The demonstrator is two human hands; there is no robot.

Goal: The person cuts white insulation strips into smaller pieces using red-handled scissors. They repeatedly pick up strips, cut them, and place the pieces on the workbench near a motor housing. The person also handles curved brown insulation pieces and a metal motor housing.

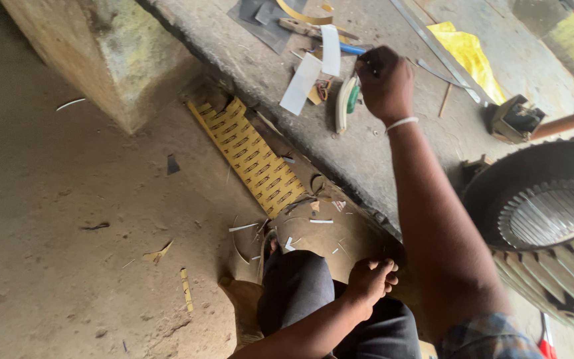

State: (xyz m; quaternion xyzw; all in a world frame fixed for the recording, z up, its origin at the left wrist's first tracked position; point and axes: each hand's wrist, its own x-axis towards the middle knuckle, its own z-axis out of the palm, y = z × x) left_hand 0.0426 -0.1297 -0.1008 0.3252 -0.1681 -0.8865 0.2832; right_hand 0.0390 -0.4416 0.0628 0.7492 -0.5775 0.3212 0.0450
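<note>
My right hand point(384, 81) reaches out over a raised concrete ledge point(367, 153), a white band on its wrist. Its fingers are curled on the end of a blue-handled tool point(352, 48). Just left of the hand lie a green and white curved object point(347, 101) and two white paper strips point(301, 84). My left hand point(372, 280) rests on my knee in dark trousers point(297, 286), fingers curled in, with nothing in it.
A large motor stator point(547, 214) with a ribbed housing stands at the right. A yellow printed strip point(254, 157) leans on the ledge edge. Paper scraps point(287, 229) litter the dirt floor. A concrete pillar point(101, 56) stands upper left, a yellow sheet point(470, 53) and a metal strip point(433, 43) upper right.
</note>
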